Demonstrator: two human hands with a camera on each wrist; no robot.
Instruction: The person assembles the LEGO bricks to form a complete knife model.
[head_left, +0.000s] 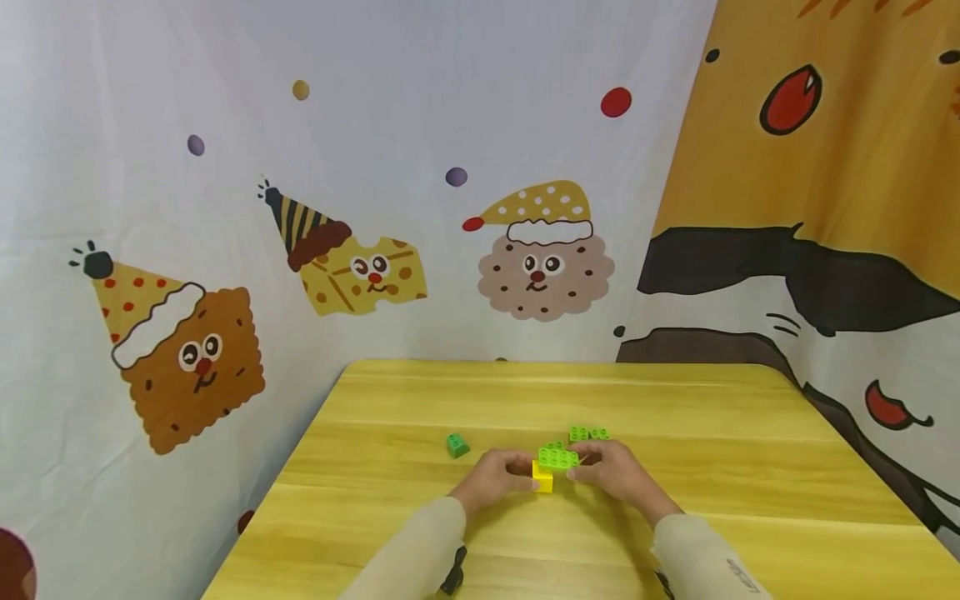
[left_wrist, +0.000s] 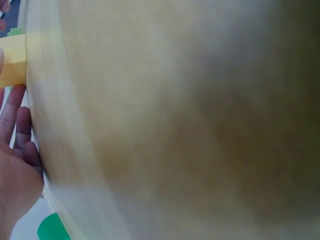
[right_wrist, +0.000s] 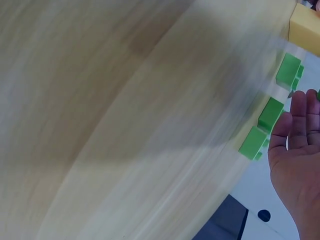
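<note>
My left hand (head_left: 495, 479) grips a yellow toy brick (head_left: 542, 482) standing on the table, thumb on its near side and fingers behind. In the left wrist view the same yellow brick (left_wrist: 14, 67) shows beside the fingers of my left hand (left_wrist: 20, 170). My right hand (head_left: 613, 472) pinches the right end of a longer light green studded brick (head_left: 557, 458). That green brick is over the yellow one, its left end overlapping the yellow top in the head view. In the right wrist view my right hand (right_wrist: 302, 165) is partly cut off at the edge.
Two light green bricks (head_left: 578, 433) (head_left: 599, 434) lie beyond my right hand, and another light green brick (head_left: 553, 446) is partly hidden behind the held one. A dark green sloped brick (head_left: 457, 446) lies to the left. The wooden table (head_left: 420, 400) backs onto a printed curtain (head_left: 420, 100).
</note>
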